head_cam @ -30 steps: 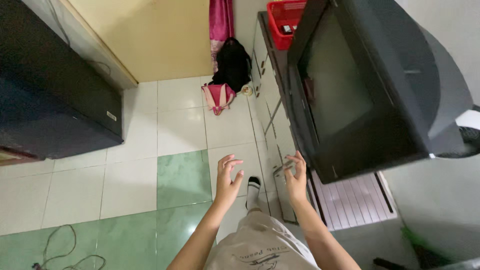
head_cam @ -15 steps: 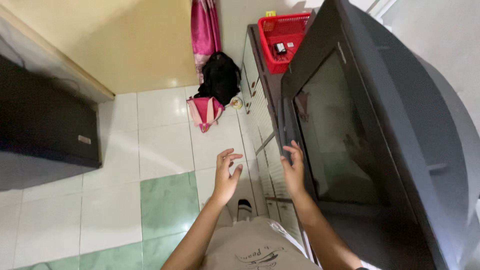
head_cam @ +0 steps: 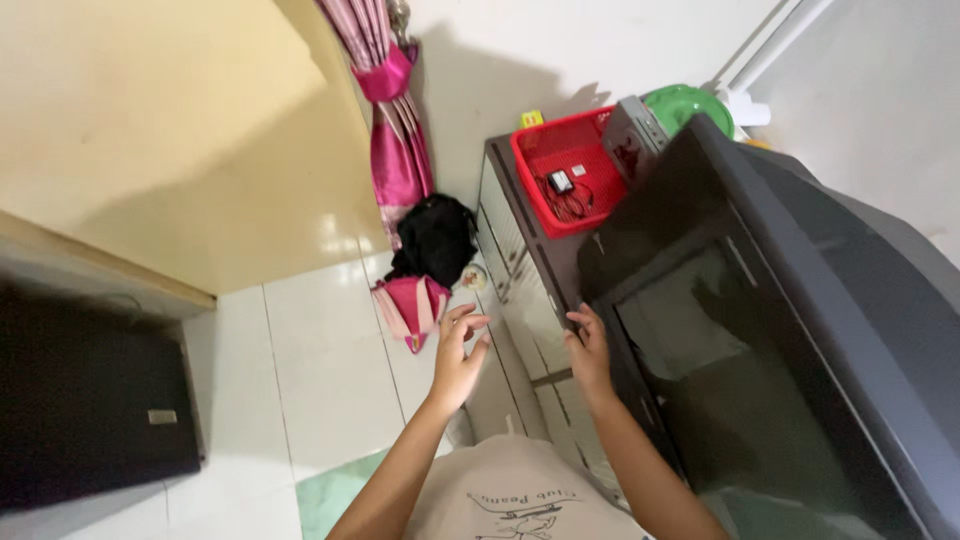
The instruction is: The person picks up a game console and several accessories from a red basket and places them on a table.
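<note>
My left hand (head_cam: pixel 456 352) hovers open in the air over the tiled floor, fingers spread and curled, holding nothing. My right hand (head_cam: pixel 589 348) is also empty, its fingertips at the front left corner of a large dark grey tube television (head_cam: pixel 760 330). The television rests on a low dark-topped cabinet (head_cam: pixel 520 250) with pale drawer fronts. My beige printed shirt fills the bottom middle of the view.
A red basket (head_cam: pixel 565 180) with small dark items sits on the cabinet behind the television. A black bag (head_cam: pixel 432 238) and a pink bag (head_cam: pixel 412 305) lie on the white tiles under a pink curtain (head_cam: pixel 390 130). A black box-like furniture piece (head_cam: pixel 85 400) stands at left.
The view has tilted upward, showing more wall and the basket. My right hand stays at the television's front corner; my left hand has risen slightly, still empty.
</note>
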